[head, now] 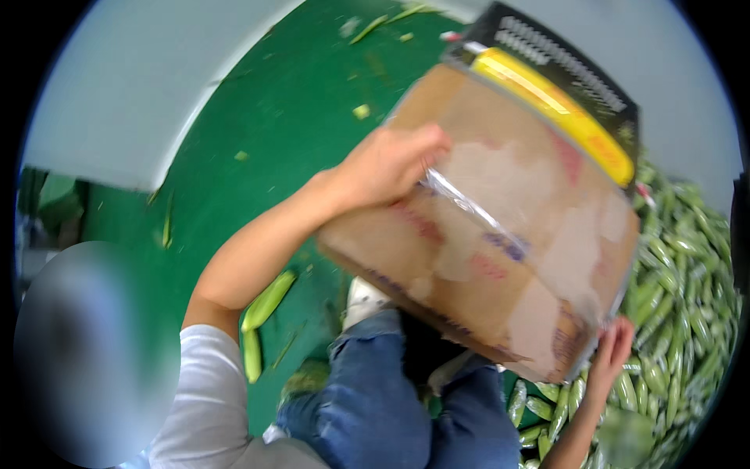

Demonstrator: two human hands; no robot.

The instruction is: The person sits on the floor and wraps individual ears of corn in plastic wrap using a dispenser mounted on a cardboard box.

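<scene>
A worn brown cardboard box [474,234] is held tilted in front of me, above my legs. It has torn paper patches, printed marks and a strip of clear tape along the seam. My left hand [407,158] grips it at the left, with the fingers bent by the end of the tape. At the lower right corner, my right hand [614,346] has its fingers against the box. A black panel with a yellow band [551,111] is at the box's far end and bears writing. Whether the box holds anything is hidden.
A large heap of green, film-wrapped vegetables [674,293], apparently corn in husks, lies at right. Two loose green pieces [268,302] and scattered scraps [362,111] lie on the green floor [263,129]. Pale grey panels [135,88] border the floor. A blurred patch covers the lower left.
</scene>
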